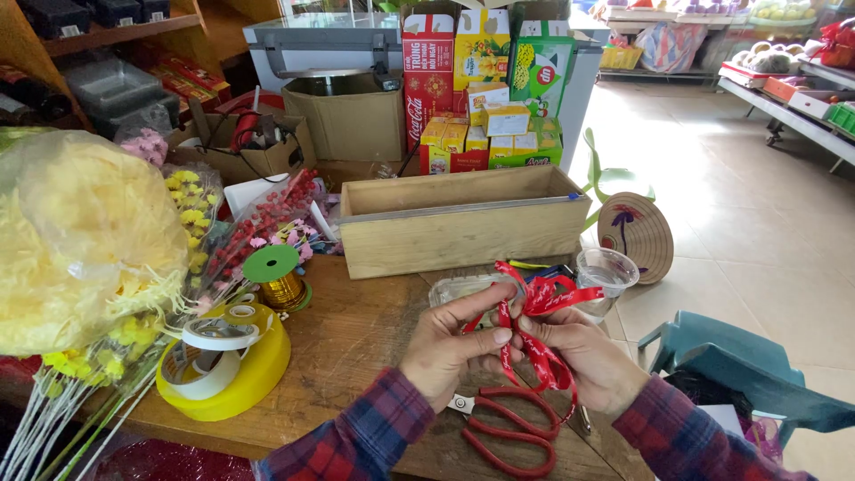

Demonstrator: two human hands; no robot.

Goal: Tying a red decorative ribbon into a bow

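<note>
Plaid sleeves are seen at six o'clock, and just above them red-handled scissors (512, 428) lie flat on the wooden table (356, 338), partly under the wrists. At the centre of the view a red printed ribbon (534, 307) is pinched between both hands: the left hand (445, 343) is closed on it, thumb pressed to forefinger, and the right hand (583, 356) is curled about the hanging tails. Loops are held up toward twelve o'clock, in front of a long wooden box (463, 223). At nine o'clock a yellow tape dispenser (227, 361) stands well apart from the hands; at one o'clock a clear plastic cup (607, 272) stands near the table edge. If the pinch is eased, the loops could spring open; the cup could be knocked off by a swung elbow or tail.
</note>
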